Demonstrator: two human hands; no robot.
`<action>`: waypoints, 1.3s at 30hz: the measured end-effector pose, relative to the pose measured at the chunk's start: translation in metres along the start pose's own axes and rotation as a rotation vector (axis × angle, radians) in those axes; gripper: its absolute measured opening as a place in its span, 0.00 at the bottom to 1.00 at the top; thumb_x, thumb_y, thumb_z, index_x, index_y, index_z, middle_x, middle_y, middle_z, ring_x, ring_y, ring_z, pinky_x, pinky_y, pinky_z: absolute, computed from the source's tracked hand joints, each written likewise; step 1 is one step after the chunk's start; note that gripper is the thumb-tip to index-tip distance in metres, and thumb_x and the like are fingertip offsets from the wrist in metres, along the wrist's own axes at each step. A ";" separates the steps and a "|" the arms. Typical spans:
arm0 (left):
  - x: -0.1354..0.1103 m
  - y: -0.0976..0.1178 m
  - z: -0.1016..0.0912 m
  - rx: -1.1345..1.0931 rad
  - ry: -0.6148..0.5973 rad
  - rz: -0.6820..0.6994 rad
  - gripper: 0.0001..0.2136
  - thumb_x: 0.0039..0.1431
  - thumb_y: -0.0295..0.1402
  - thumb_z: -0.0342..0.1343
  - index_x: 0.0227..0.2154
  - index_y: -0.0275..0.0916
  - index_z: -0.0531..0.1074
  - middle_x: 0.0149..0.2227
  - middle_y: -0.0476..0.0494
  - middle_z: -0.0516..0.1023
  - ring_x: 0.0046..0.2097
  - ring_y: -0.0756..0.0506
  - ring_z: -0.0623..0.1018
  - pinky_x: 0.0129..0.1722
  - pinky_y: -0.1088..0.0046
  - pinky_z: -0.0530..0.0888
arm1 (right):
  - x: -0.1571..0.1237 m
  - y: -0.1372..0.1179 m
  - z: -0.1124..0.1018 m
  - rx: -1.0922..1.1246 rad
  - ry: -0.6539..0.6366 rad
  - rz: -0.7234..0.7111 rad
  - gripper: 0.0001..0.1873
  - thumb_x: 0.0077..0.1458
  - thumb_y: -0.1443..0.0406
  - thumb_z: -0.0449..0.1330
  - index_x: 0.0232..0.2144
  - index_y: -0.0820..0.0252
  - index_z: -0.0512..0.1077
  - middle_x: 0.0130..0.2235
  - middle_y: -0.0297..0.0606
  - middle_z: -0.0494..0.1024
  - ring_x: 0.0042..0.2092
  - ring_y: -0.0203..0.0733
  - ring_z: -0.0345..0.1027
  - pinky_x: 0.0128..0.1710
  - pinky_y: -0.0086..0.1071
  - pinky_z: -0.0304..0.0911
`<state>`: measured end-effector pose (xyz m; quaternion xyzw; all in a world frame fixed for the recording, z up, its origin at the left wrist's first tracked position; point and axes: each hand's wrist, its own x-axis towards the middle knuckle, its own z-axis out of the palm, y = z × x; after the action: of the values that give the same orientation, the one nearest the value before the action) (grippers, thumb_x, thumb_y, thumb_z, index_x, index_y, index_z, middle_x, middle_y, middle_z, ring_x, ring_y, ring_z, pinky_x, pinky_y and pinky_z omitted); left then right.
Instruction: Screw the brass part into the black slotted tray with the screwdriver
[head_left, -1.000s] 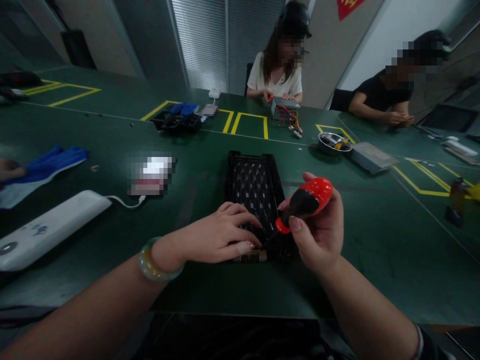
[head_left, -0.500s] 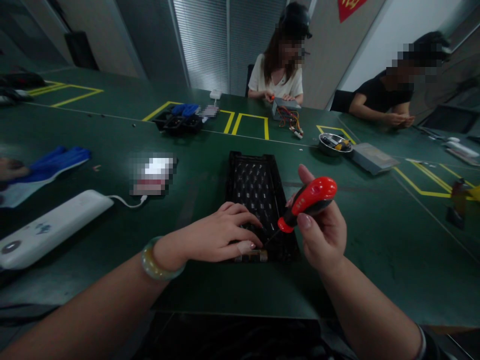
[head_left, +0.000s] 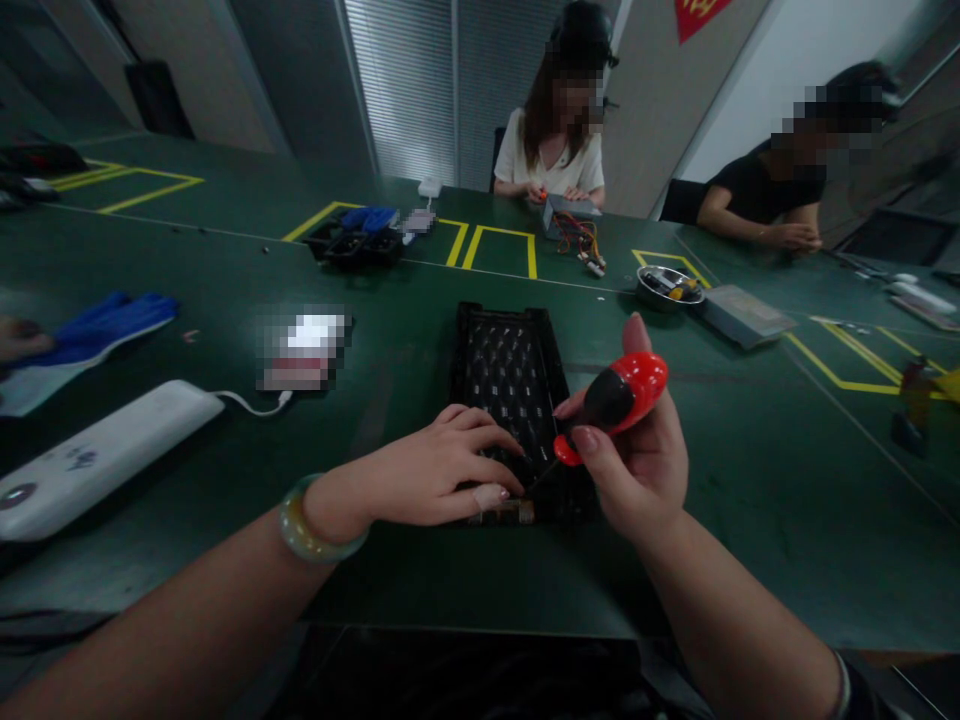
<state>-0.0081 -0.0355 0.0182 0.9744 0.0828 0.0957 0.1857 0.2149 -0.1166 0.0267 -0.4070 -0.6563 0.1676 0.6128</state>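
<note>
Red-black screwdriver (head_left: 616,398) rolled since half-second ago, right fingers (head_left: 598,455) gripping it; left fingers (head_left: 480,468) spread on black panel (head_left: 499,365).

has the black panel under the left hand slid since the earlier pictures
No. The black panel lies where it did, judged against the yellow tape beyond it; no slide shows either way.

**Screwdriver rolling in my grip**

I am rolling the screwdriver (head_left: 619,394) in my right hand (head_left: 651,468): its black patch (head_left: 608,396) is now facing up, where half a second ago red was showing. My thumb (head_left: 598,457) is lying nearer the collar (head_left: 568,451), and my index finger (head_left: 636,336) is pointing higher. Across from me, a person's head (head_left: 582,38) is shifting slightly left.
</note>
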 end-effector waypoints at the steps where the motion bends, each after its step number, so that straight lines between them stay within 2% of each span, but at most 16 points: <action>1: 0.000 0.000 0.000 -0.003 -0.006 -0.003 0.13 0.71 0.40 0.49 0.51 0.51 0.76 0.59 0.46 0.72 0.58 0.37 0.67 0.59 0.54 0.59 | 0.000 -0.001 0.001 0.036 -0.002 0.002 0.41 0.60 0.61 0.63 0.70 0.50 0.49 0.39 0.36 0.80 0.34 0.44 0.74 0.40 0.46 0.76; 4: 0.000 0.000 -0.001 -0.009 -0.017 -0.010 0.13 0.71 0.40 0.49 0.51 0.52 0.76 0.58 0.46 0.72 0.58 0.37 0.68 0.59 0.54 0.59 | 0.000 -0.001 0.003 0.089 -0.010 -0.022 0.35 0.62 0.60 0.59 0.68 0.50 0.54 0.39 0.37 0.80 0.33 0.42 0.73 0.36 0.44 0.75; 9: 0.000 0.000 0.000 -0.012 -0.021 -0.010 0.13 0.71 0.40 0.49 0.51 0.51 0.76 0.58 0.45 0.73 0.57 0.38 0.68 0.59 0.54 0.59 | 0.002 0.003 0.003 0.033 0.047 -0.031 0.33 0.59 0.57 0.63 0.65 0.49 0.61 0.36 0.36 0.76 0.34 0.43 0.70 0.36 0.44 0.73; 12: 0.000 0.000 0.000 -0.020 -0.012 -0.006 0.13 0.71 0.39 0.50 0.51 0.52 0.77 0.58 0.45 0.73 0.57 0.38 0.69 0.59 0.55 0.58 | 0.006 0.004 0.004 0.074 0.204 -0.136 0.29 0.60 0.56 0.62 0.62 0.48 0.65 0.36 0.36 0.74 0.32 0.40 0.68 0.32 0.39 0.71; 14: 0.000 0.000 0.000 -0.028 -0.006 -0.001 0.13 0.70 0.39 0.51 0.51 0.51 0.77 0.57 0.45 0.74 0.57 0.39 0.69 0.59 0.56 0.59 | 0.010 0.006 0.004 0.074 0.347 -0.210 0.25 0.60 0.57 0.62 0.59 0.47 0.67 0.40 0.36 0.75 0.33 0.38 0.69 0.33 0.37 0.71; 16: 0.000 0.000 0.000 -0.037 0.011 0.010 0.12 0.70 0.39 0.52 0.51 0.51 0.77 0.56 0.45 0.75 0.56 0.39 0.70 0.58 0.57 0.59 | 0.013 0.011 0.004 0.034 0.429 -0.223 0.24 0.60 0.57 0.62 0.59 0.46 0.68 0.42 0.36 0.75 0.36 0.39 0.70 0.37 0.38 0.71; 23: 0.000 -0.001 -0.002 -0.072 0.036 0.032 0.14 0.71 0.40 0.51 0.54 0.50 0.76 0.54 0.45 0.77 0.55 0.41 0.71 0.58 0.59 0.59 | 0.010 0.031 0.005 -0.080 0.277 -0.025 0.29 0.61 0.58 0.62 0.62 0.48 0.61 0.40 0.36 0.76 0.42 0.44 0.72 0.47 0.45 0.71; 39: -0.001 -0.005 -0.001 -0.098 0.052 0.015 0.14 0.71 0.39 0.50 0.54 0.48 0.75 0.53 0.45 0.79 0.55 0.41 0.72 0.59 0.60 0.57 | 0.007 0.045 0.005 -0.101 0.252 0.083 0.31 0.60 0.58 0.63 0.63 0.51 0.60 0.43 0.37 0.77 0.44 0.44 0.73 0.53 0.48 0.68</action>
<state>-0.0094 -0.0308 0.0168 0.9620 0.0753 0.1264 0.2301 0.2256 -0.0830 -0.0017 -0.4819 -0.5643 0.1071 0.6618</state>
